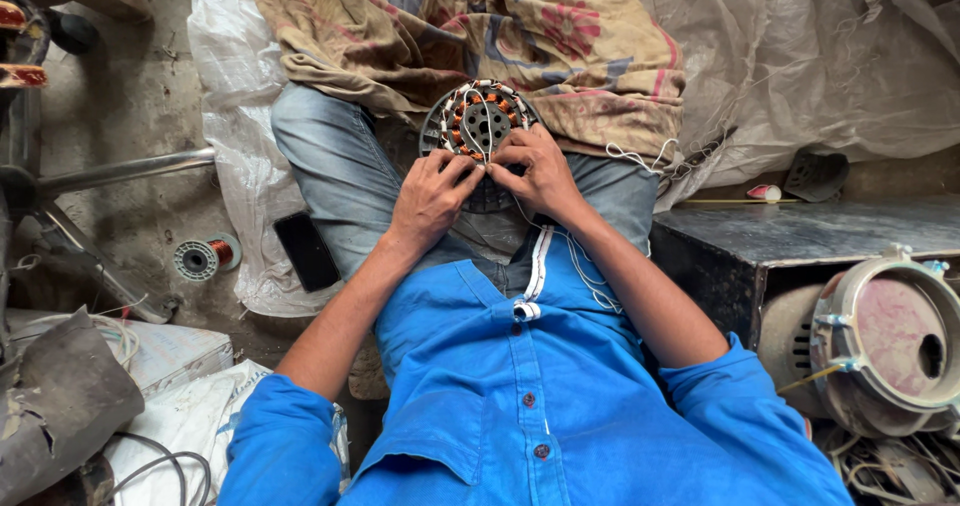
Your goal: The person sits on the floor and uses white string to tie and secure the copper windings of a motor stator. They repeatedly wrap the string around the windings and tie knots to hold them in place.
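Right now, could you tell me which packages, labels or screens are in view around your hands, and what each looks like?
Phone: lies on the white sack beside the left thigh, flat black rectangle, screen dark.
Flat box: lower left on the floor, whitish, partly covered.
Woven sack: spread under the legs, white plastic.
No labels or signs can be made out.

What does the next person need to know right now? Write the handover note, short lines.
Left hand: on the near left edge of the stator, fingers curled against the windings.
Right hand: on the near right edge, fingertips pinching at the coils; what it grips is too small to tell.
Stator: round, resting on the lap between the knees, copper coils showing around its ring.
White cord: loose on the right thigh.
Wire spool: on the floor to the left, beside a dark phone.
Motor housing: at the right, by a black box.
Done: coils sit around the ring.
Left: the near edge, where both hands are.
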